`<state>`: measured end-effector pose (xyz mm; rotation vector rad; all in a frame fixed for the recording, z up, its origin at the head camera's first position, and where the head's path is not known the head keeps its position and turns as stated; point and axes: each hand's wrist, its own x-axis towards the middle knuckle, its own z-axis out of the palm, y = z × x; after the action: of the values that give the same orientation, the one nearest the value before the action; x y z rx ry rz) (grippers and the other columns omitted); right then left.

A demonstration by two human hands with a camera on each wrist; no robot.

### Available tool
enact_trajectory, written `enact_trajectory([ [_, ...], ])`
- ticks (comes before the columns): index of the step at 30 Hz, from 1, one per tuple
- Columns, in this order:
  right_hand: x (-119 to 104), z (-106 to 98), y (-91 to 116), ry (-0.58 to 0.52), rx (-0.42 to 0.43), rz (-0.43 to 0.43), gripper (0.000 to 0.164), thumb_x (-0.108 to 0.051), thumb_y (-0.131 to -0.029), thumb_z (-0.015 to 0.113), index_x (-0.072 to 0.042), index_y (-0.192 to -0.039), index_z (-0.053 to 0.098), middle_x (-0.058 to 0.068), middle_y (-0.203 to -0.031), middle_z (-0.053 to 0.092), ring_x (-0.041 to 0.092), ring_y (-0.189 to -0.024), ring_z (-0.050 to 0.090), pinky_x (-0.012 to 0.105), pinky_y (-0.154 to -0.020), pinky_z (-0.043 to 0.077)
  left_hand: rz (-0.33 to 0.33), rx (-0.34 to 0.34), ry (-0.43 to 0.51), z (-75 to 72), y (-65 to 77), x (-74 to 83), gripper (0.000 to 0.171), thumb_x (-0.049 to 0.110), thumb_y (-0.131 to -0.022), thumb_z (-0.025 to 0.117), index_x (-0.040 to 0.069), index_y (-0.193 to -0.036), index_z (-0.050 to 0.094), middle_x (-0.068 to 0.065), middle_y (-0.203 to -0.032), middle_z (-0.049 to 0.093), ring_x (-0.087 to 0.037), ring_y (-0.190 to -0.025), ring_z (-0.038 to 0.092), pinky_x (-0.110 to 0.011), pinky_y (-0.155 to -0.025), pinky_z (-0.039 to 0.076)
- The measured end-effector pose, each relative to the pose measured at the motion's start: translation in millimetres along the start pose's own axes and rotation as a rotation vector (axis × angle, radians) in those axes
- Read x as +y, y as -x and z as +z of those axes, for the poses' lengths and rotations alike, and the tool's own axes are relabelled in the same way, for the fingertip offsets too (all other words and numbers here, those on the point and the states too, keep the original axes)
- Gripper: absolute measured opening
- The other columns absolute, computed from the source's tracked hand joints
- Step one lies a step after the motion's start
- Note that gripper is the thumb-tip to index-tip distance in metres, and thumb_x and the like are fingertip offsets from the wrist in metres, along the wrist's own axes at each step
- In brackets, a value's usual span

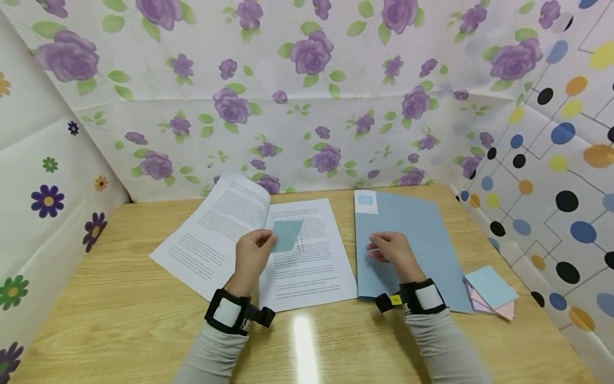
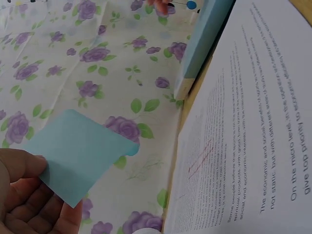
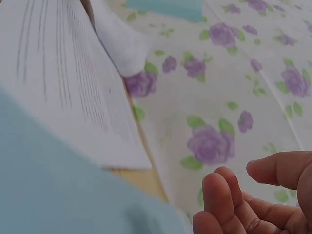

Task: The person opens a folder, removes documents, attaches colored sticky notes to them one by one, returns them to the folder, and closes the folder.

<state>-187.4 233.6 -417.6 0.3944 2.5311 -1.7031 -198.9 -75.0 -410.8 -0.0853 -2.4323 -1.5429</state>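
Observation:
My left hand (image 1: 251,258) pinches a light blue sticky note (image 1: 287,236) between thumb and fingers. The note is held over the right page of an open printed document (image 1: 307,282), covering some of its text. Red pen marks show on that page beside the note. In the left wrist view the thumb lies on one edge of the note (image 2: 80,151). My right hand (image 1: 393,253) hovers above a blue folder (image 1: 412,218) with a white label at its upper left. Its fingers are loosely bent, and the right wrist view shows a gap between thumb and fingertips with nothing in it.
A fanned stack of blue, pink and lilac sticky notes (image 1: 491,293) lies at the folder's right edge. The document's left page (image 1: 211,234) curls up near the back. Flowered cloth (image 1: 307,106) hangs behind the wooden table (image 1: 120,298), with patterned sheets at both sides.

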Motion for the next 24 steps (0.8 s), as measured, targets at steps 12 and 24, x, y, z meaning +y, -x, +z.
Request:
enact_trajectory([
  [12,-23,48,-13,-0.073,-0.110,0.025,0.039,-0.021,-0.104,0.056,0.010,-0.127,0.064,0.017,-0.104,0.076,0.005,-0.072,0.070,0.026,-0.072,0.059,0.348,-0.031,-0.147,21.9,12.9,2.0,0.007,-0.002,-0.090,0.072,-0.007,-0.092,0.076,-0.020,-0.088,0.076,-0.028,-0.075,0.071,-0.038,-0.068,0.060],
  [24,-22,66,-14,-0.121,-0.221,0.046,0.036,-0.017,-0.103,0.058,0.010,-0.125,0.065,0.017,-0.098,0.075,0.006,-0.069,0.070,0.021,-0.067,0.058,0.543,-0.104,-0.328,34.0,20.3,2.9,0.005,0.001,-0.088,0.076,-0.002,-0.091,0.076,-0.013,-0.089,0.076,-0.025,-0.084,0.075,-0.035,-0.074,0.061],
])
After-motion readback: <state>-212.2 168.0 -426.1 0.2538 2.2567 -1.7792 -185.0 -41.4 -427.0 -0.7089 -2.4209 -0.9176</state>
